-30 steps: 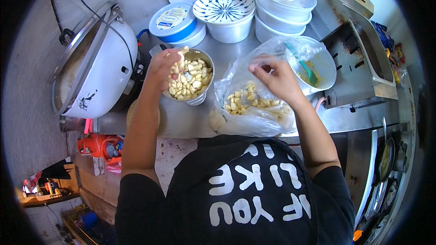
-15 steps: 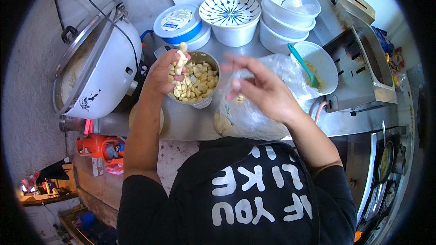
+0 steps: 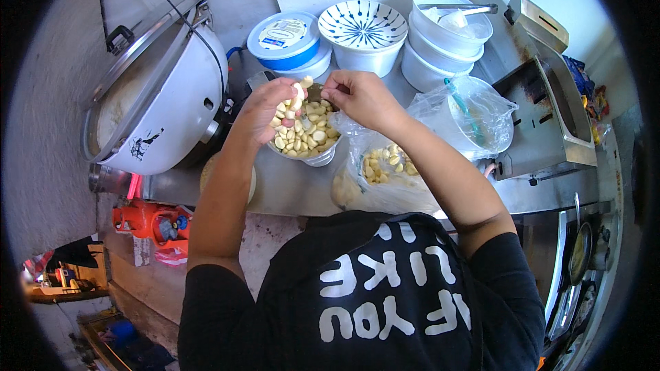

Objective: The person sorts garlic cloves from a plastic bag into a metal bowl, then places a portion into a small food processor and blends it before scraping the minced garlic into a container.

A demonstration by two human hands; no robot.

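Observation:
My left hand [image 3: 267, 110] is closed around several peeled garlic cloves [image 3: 297, 104], holding them over the left side of a round container [image 3: 317, 158]. More peeled garlic cloves [image 3: 317, 127] fill that container almost to its rim. Above its far right rim, my right hand [image 3: 361, 99] has thumb and fingers pinched together; what they hold, if anything, is too small to make out. Under my right forearm lies a clear plastic bag [image 3: 350, 189], its mouth spread, with more garlic cloves [image 3: 386, 165] showing inside.
A large white cooker [image 3: 168, 106] with its lid raised stands at left. Behind are a blue-lidded tub [image 3: 285, 41], a patterned bowl [image 3: 363, 24] on a white tub, and stacked white tubs [image 3: 440, 62] with tongs [image 3: 460, 8]. Plastic partly covers a bowl [image 3: 505, 134] beside a metal appliance [image 3: 543, 124].
My right hand has moved from above the bag up and left to the container, its fingers now pinched. The bag's plastic has shifted rightward, exposing the cloves inside. The view has shifted slightly.

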